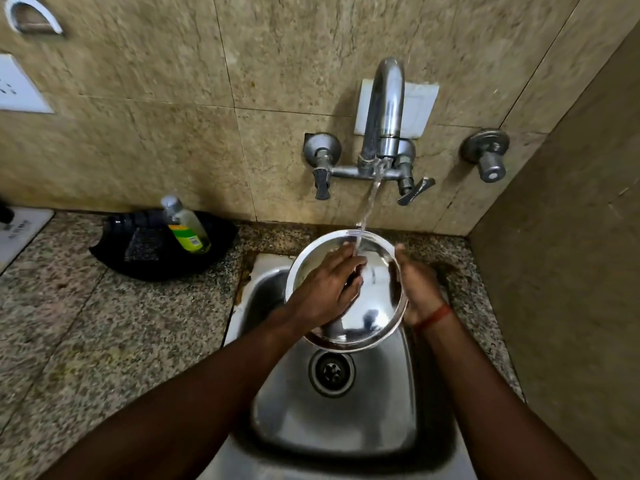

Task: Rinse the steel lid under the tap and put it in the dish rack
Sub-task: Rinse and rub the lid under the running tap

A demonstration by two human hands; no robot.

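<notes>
A round steel lid [372, 313] is held tilted over the steel sink [332, 424], under the wall tap [384, 109]. Water streams from the tap onto the lid's upper inner face. My right hand [417, 289] grips the lid's right rim, with the thumb over the edge. My left hand [329, 285] lies flat on the lid's inner face, its fingers spread and reaching into the stream. No dish rack is in view.
A black tray [156, 261] on the granite counter at left holds a tilted soap bottle [187, 225] and a scrub pad [143, 244]. Two tap handles [322, 181] stick out below the spout, and a separate valve [486, 161] sits further right. A tiled side wall closes off the right.
</notes>
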